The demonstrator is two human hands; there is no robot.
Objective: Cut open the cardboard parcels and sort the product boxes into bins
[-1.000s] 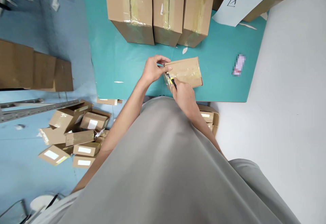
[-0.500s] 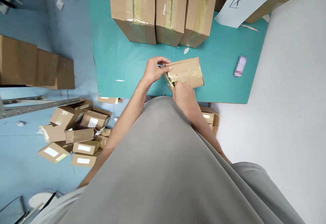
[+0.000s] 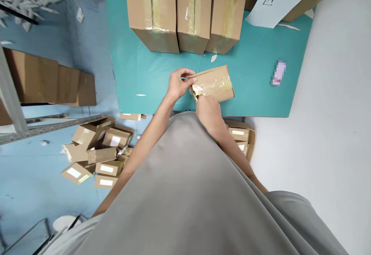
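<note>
A small cardboard box (image 3: 213, 82) with clear tape along its top lies slightly turned on the green table, in front of me. My left hand (image 3: 180, 84) pinches its left end, thumb on top and fingers behind the far corner. In my closed right hand (image 3: 209, 111) is a yellow and black utility knife (image 3: 197, 96), mostly hidden by the fingers. Its tip is at the near left end of the box, by the tape. Whether the blade is in the cardboard I cannot tell.
Three large taped cartons (image 3: 193, 15) stand at the back of the green table (image 3: 255, 92). A white paper sign (image 3: 276, 4) leans at back right, with a blurred pinkish item (image 3: 278, 72) nearer. Small boxes (image 3: 101, 156) are heaped on the floor at left, beside a metal rack (image 3: 58, 126).
The knife in my right hand has shifted slightly towards me along the left end of the box. My left hand keeps its hold. The whole view has shifted a little.
</note>
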